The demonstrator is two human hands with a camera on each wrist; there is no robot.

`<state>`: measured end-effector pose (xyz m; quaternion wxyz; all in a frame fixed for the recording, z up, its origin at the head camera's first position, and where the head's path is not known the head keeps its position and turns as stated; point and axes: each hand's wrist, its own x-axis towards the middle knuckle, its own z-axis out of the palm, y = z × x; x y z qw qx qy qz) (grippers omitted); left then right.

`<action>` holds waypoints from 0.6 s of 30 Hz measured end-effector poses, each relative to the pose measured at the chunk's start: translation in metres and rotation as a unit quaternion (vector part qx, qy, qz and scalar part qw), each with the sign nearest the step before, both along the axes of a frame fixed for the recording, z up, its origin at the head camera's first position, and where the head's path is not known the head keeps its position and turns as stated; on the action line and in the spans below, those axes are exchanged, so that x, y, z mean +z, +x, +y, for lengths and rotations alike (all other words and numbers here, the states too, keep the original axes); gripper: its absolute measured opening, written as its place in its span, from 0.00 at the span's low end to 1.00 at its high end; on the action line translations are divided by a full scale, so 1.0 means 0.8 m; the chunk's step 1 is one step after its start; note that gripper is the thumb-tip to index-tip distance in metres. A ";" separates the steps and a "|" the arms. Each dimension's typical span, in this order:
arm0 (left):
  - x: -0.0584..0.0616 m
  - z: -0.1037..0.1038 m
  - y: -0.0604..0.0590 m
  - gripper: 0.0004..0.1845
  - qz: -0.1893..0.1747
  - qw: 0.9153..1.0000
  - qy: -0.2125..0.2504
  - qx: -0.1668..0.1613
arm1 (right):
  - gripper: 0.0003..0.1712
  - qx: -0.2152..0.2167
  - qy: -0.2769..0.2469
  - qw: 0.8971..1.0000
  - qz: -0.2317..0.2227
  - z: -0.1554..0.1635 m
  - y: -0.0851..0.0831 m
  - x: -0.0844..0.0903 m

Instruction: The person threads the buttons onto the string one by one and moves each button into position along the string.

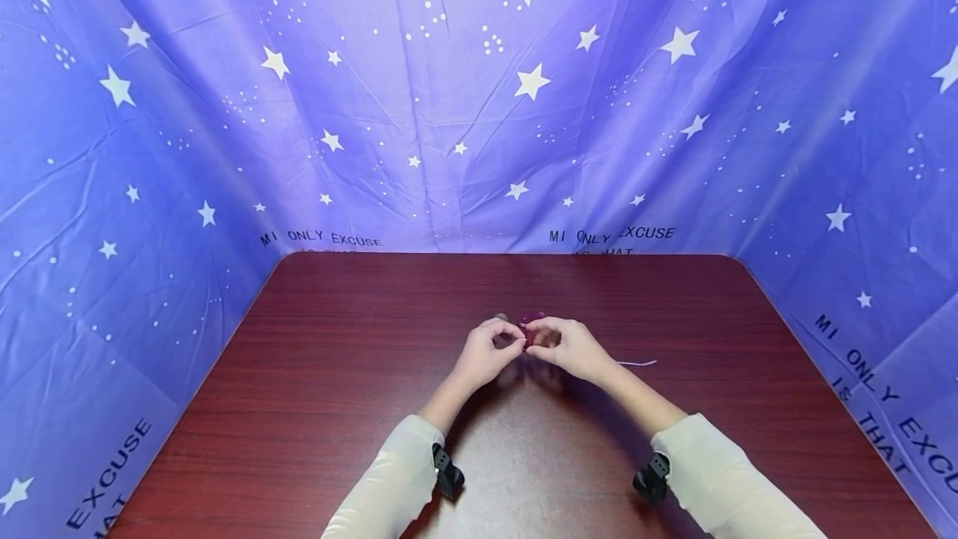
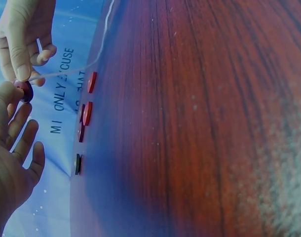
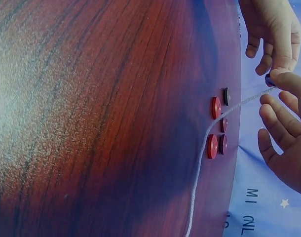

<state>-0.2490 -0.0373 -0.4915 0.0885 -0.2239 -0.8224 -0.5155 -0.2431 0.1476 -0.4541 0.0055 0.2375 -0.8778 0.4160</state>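
My left hand (image 1: 482, 353) pinches a dark red round button (image 2: 27, 92) between thumb and index finger, held up above the table. My right hand (image 1: 575, 349) meets it from the other side, its thumb and index fingertips at the button, pinching a thin white string (image 3: 200, 148) there. From those fingertips the string slopes down to the tabletop and trails off. The remaining fingers of both hands are spread loosely. Fingertips hide most of the button, and I cannot tell whether the string passes through it.
Several loose buttons lie on the dark red wood table (image 1: 337, 406) beyond the hands, among them a bright red one (image 3: 212, 146) and a black one (image 3: 227, 96). A blue star-printed curtain (image 1: 419, 106) encloses the table's back and sides.
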 end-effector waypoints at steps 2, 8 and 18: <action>0.000 0.000 0.000 0.03 0.000 1.000 -0.002 -0.001 | 0.18 0.005 0.003 1.000 -0.003 0.000 -0.001 0.000; 0.000 -0.001 0.002 0.04 -0.006 1.000 -0.014 -0.002 | 0.16 0.012 0.008 1.000 -0.009 0.000 0.000 0.001; -0.002 -0.003 0.002 0.03 -0.004 0.999 -0.031 0.005 | 0.16 0.008 0.013 1.000 -0.017 0.003 0.002 0.000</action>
